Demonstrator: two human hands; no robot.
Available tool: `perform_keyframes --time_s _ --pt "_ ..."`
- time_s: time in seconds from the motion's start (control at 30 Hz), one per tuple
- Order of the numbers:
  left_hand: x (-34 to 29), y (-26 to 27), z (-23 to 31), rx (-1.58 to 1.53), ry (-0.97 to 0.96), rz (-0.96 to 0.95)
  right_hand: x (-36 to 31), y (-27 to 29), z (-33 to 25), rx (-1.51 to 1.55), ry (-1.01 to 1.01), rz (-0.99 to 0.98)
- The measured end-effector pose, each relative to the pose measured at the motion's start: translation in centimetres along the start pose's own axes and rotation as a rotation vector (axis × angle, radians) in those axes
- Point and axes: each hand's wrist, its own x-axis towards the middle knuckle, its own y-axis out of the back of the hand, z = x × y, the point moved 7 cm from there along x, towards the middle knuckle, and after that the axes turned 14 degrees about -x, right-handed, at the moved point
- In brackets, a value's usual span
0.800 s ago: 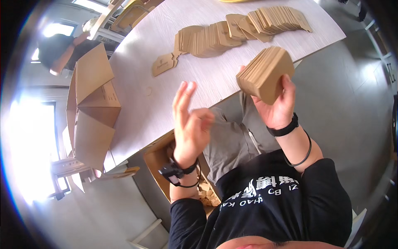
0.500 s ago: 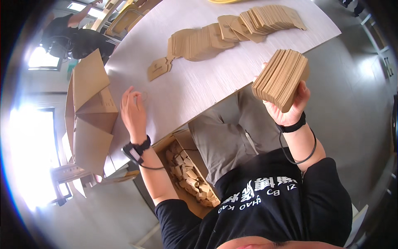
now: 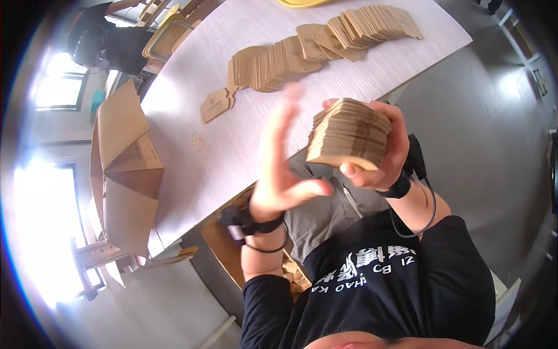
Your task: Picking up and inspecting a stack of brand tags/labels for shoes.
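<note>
We hold the stack (image 3: 349,131) between thumb and fingers of the right hand (image 3: 397,145), clamped at its ends, probably to press its many thin, ridged card edges together. Just beside it, the left hand (image 3: 273,189) is bare, its thumb and blurred fingers spread apart. Beyond the fingers, a row (image 3: 279,65) of matte brown round-cornered cards overlaps, each apparently propped by its neighbour, on the pale, streaked table (image 3: 232,157).

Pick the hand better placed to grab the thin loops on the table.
Left hand, likely: blurred, but open, apparently empty and nearer the thin loops. The right hand holds the stack of brown cards.
</note>
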Motion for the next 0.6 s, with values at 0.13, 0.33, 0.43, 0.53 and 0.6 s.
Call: perform_keyframes --time_s 0.13,0.33,0.43,0.53,0.6 --pt "0.3 -2.9 -2.7 -0.241 0.113 0.098 1.4 0.3 -2.1 -0.039 0.206 -0.040" --pt "1.7 -7.6 -6.2 -0.784 0.280 0.263 3.5 3.0 -4.0 -0.170 0.003 -0.221" --pt "3.6 -9.1 -6.9 -0.836 0.289 0.222 4.3 5.3 -2.7 -0.063 -0.269 -0.149" --pt "5.1 -11.5 -7.3 -0.911 0.208 0.150 4.7 7.2 -2.0 -0.039 -0.262 -0.161" --pt "5.8 -12.6 -7.8 -0.879 0.173 0.156 5.4 8.0 -2.2 0.017 -0.277 -0.240"
